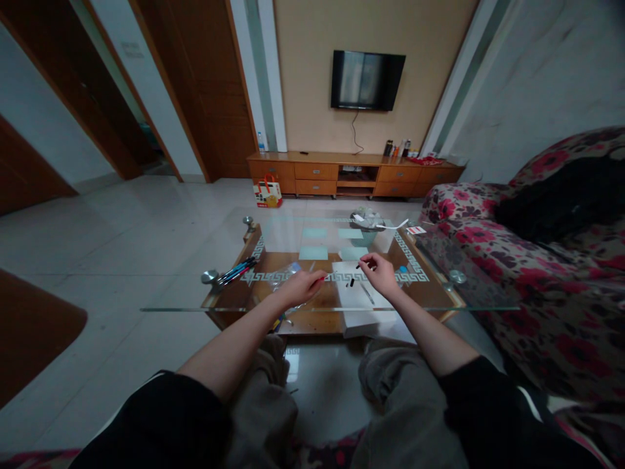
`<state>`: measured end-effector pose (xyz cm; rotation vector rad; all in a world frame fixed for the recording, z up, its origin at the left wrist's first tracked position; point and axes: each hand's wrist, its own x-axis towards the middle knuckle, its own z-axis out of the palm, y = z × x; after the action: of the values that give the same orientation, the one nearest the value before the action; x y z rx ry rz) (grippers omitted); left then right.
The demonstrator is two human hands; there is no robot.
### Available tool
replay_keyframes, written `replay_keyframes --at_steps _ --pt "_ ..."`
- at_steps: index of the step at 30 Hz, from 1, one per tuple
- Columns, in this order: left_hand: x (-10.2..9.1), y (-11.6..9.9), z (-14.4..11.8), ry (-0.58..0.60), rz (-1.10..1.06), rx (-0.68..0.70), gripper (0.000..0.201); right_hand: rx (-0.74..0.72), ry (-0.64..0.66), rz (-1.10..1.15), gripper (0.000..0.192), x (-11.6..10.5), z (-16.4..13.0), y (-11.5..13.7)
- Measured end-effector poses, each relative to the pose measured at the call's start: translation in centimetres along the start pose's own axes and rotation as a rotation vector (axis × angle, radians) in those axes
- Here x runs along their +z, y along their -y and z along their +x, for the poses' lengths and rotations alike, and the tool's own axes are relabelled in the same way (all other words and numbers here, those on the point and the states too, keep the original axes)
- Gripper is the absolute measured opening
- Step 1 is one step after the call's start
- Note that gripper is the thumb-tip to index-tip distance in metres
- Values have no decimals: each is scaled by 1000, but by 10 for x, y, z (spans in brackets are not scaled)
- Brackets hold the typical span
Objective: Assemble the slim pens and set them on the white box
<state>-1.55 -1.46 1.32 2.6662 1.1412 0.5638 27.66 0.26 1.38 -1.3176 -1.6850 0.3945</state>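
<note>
Over the glass table top (312, 238), my left hand (303, 288) is closed in a pinch, with a bit of red showing at its fingertips; the rest of that item is hidden. My right hand (381, 273) pinches a small black piece (359, 265), too small to name. Between the hands, a short black cylindrical piece (352, 283) lies on the glass with a tinier dark bit beside it. A bundle of pens (237, 270), blue and black, rests at the table's left. A clear plastic bag (282, 277) is partly behind my left hand.
White paper or a white box (364, 319) shows beneath the glass on the right. A filled wastebasket (367, 225) stands past the table's far right side. Metal knobs (209, 277) rise at the glass corners. A floral sofa (547, 286) flanks the right; a TV cabinet (312, 172) is beyond.
</note>
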Motion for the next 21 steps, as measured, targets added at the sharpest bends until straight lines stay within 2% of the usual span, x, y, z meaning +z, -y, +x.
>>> replay_keyframes --at_steps 3,7,21 --pt "0 0 0 -3 -6 0 28 -52 140 -129 12 -6 -2 -13" --pt "-1 0 -1 -5 -9 3 28 -84 311 -202 8 -5 -4 -22" --pt "2 1 0 3 -34 5 27 -64 426 -256 18 6 -7 -26"
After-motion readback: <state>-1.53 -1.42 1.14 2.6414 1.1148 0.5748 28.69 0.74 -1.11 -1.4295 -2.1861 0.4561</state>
